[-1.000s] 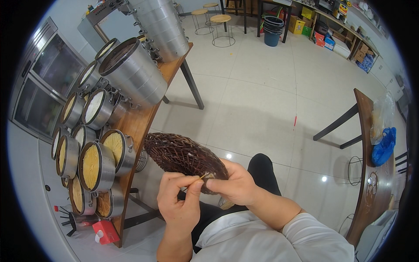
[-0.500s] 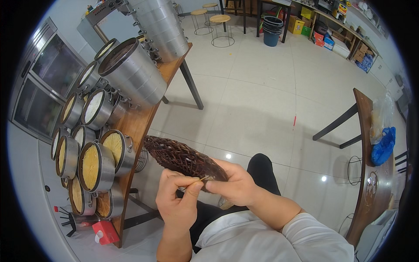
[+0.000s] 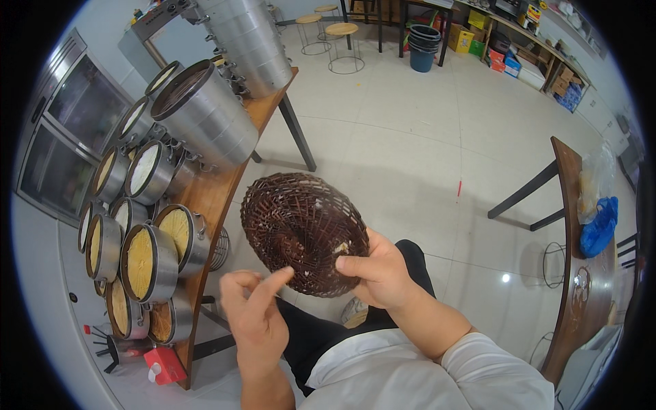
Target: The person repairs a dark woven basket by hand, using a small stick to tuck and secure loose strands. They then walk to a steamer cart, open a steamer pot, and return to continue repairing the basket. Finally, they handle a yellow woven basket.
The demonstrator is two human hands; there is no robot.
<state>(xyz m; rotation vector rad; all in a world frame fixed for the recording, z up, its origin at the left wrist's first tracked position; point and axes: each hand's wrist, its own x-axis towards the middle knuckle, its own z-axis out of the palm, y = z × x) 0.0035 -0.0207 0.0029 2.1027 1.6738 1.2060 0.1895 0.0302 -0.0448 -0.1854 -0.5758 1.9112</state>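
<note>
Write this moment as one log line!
right hand: grips brown wicker piece | left hand: fingertip at its edge, contact unclear | left table: metal pans

We count one left hand (image 3: 256, 318), one right hand (image 3: 384, 275) and one dark woven piece (image 3: 301, 212). Across the left surface (image 3: 215, 196) we make out at least eleven shallow metal tins (image 3: 141, 265), at least two tall metal cylinders (image 3: 222, 126) and, at its near corner, one red box (image 3: 164, 364). Toward the right surface (image 3: 575, 318)'s far edge we see two bags (image 3: 599, 229); beyond, three wooden-seated stools (image 3: 342, 29).
</note>
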